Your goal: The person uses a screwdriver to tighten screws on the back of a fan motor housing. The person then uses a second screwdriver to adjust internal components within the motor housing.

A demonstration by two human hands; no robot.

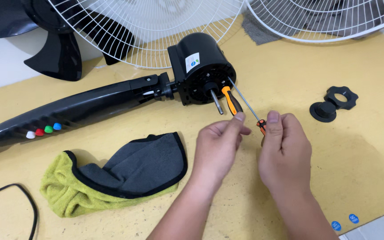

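Hands pinch tools: left hand [218, 146] grips orange-handled screwdriver [231, 101], right hand [284, 151] closes on thin screwdriver [245, 104]; steady tips toward motor housing [201, 66] ahead.

Place: a small repair or assembly bench, likely a workshop.
Surface: a yellow table [334, 146], scuffed, is set against a white wall [5, 62] at far left.
Work: a fan motor [201, 66] on its black stand [67, 111] is laid flat, stripped of guards.
Parts: white grilles [156, 26] and a black blade [58, 53] are leaned far; black nuts [334, 104] are laid right.
Tools: a screwdriver [232, 100] is seen near the motor; a cloth [125, 173] is dropped near left.
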